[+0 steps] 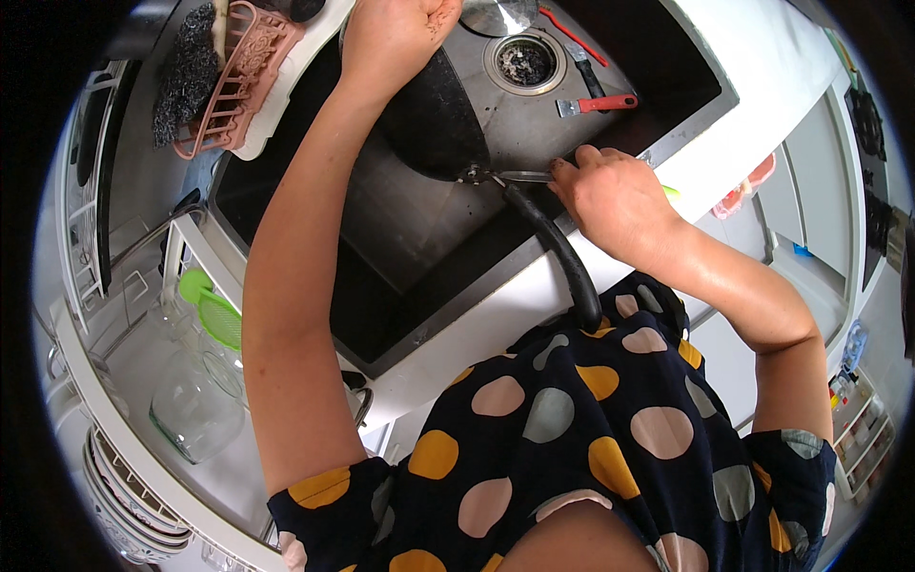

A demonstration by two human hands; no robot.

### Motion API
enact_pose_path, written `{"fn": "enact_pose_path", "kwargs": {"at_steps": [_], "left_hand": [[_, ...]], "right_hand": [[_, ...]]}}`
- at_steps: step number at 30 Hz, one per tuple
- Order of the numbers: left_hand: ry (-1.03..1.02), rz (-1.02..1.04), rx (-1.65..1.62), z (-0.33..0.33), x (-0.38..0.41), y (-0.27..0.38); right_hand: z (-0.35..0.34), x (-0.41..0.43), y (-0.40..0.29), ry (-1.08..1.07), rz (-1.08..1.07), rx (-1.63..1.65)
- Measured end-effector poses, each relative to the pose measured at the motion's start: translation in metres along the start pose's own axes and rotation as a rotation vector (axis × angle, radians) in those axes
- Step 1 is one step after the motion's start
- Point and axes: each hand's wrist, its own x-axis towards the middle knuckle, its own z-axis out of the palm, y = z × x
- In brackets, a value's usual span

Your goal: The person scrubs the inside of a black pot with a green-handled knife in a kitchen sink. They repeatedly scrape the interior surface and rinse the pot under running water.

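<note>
A black pan point(439, 121) is tilted in the dark kitchen sink point(400, 229), its curved black handle point(565, 257) reaching over the front rim towards the polka-dot clothing. At the pan's far edge is my left hand point(404, 36), fingers curled; what they grip is hidden. My right hand point(607, 193) pinches a slim metal tool point(525, 176), whose other end meets the bracket point(475, 174) where handle and pan join. Beyond lie a red-handled scraper point(597, 105), a black-handled scraper point(590, 79) and a red brush-like tool point(575, 36), beside the sink drain point(524, 62), which holds dark residue.
A round metal lid or disc point(500, 14) lies behind the drain. At the left are a pink plastic basket point(246, 79), a dark scouring mesh point(186, 79), a rack with a glass jar point(196, 407) and stacked plates point(132, 500). White countertop point(758, 50) borders the sink at right.
</note>
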Motion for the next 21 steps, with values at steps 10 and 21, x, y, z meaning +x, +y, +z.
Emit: {"fn": "enact_pose_path", "kwargs": {"at_steps": [10, 21], "left_hand": [[0.0, -0.012, 0.013, 0.0, -0.001, 0.0], [0.01, -0.01, 0.006, 0.0, 0.0, 0.002]], "right_hand": [[0.009, -0.004, -0.011, 0.06, 0.037, -0.074], [0.033, -0.016, -0.042, 0.182, 0.3, 0.212]]}}
